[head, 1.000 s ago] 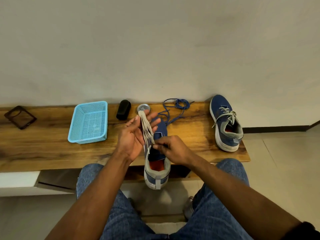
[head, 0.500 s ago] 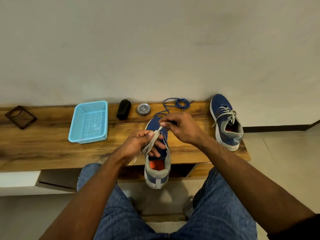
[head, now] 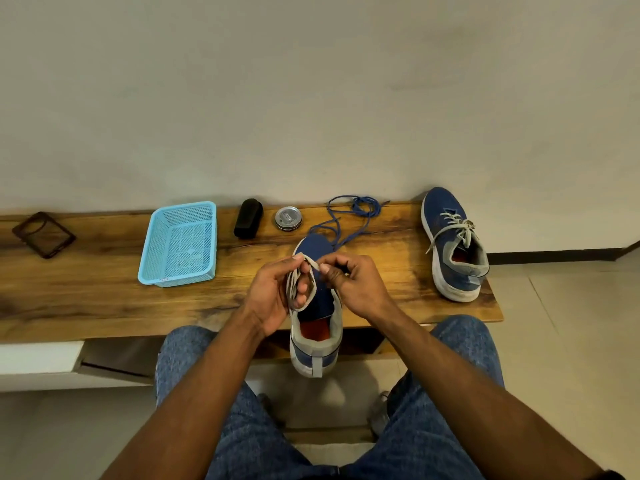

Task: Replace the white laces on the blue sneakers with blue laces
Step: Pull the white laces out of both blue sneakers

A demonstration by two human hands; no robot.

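A blue sneaker (head: 317,327) with no lace lies at the bench's front edge, heel hanging over toward me. Above it my left hand (head: 272,296) holds a bundle of white lace (head: 294,282) looped around its fingers. My right hand (head: 353,282) pinches the lace's free end close to the left thumb. Blue laces (head: 356,211) lie tangled at the back of the bench, one strand running toward the sneaker's toe. A second blue sneaker (head: 453,244), with its white lace in place, stands at the right end of the bench.
On the wooden bench (head: 86,292) sit a light blue mesh basket (head: 180,242), a black oblong object (head: 248,218), a round metal tin (head: 288,218) and a dark square frame (head: 43,234) at far left. A wall rises directly behind. My jeans-clad knees sit below the bench.
The white lace was stretched upright a second ago; now it is gathered into loops around my left fingers. My right hand swung up past the toe, then came back beside the left hand.
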